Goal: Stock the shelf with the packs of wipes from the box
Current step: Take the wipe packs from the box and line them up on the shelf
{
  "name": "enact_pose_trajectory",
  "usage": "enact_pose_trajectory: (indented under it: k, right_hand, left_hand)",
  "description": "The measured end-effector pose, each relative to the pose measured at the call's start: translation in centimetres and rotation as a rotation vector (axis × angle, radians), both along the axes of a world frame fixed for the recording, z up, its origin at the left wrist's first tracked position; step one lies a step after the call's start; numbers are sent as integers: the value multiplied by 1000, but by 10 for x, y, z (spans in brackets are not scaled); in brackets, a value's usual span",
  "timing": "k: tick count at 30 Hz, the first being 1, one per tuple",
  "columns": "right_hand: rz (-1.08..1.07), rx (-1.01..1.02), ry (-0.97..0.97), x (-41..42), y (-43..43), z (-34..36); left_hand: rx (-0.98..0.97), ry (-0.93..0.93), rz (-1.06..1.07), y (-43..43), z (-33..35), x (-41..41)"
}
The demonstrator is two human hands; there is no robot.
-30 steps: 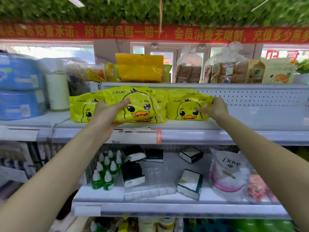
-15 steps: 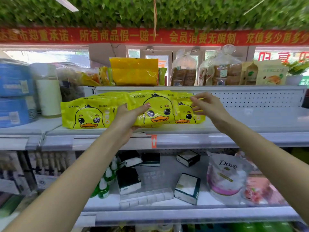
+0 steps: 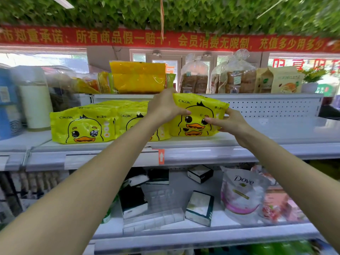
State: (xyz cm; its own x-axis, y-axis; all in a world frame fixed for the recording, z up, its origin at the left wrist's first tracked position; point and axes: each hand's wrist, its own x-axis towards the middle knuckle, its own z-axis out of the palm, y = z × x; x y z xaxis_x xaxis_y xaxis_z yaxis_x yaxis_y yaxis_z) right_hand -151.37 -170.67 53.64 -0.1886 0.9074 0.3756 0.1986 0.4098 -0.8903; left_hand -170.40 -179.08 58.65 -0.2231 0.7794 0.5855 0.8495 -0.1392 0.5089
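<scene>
- Shelf (image 3: 276,133), white metal, middle tier: holds a row of yellow duck-print wipes packs (image 3: 82,126) along its left half.
- Top pack (image 3: 200,107), right end of the row: lies over a lower pack (image 3: 193,133), between both hands.
- Left hand (image 3: 163,107): curled round the top pack's left end, thumb on its face.
- Right hand (image 3: 230,122): pinching the top pack's right end.

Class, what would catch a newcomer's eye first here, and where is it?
Bright yellow duck-faced wipes packs line the middle shelf, and the left hand and right hand grip the top pack at the row's right end. Overhead, a red banner with yellow characters runs beneath green foliage.
</scene>
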Motion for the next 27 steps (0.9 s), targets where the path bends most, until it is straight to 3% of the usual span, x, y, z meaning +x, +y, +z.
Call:
enact_pose_trajectory:
  k: [4,7,17,27]
  right_hand:
    - [-146,14,-121,6,9,-8]
    - [-201,52,-188,4,12,-13]
    - [-263,98,-325,0,15,-17]
    - [-302,76,-400,-1,17,-17]
  left_hand:
    - [-38,310,107,14,-7,1]
    - [-48,426,150,23,-16,3]
    - [-56,496,231,32,-13,-1]
    - [-65,424,232,31,-18,-2]
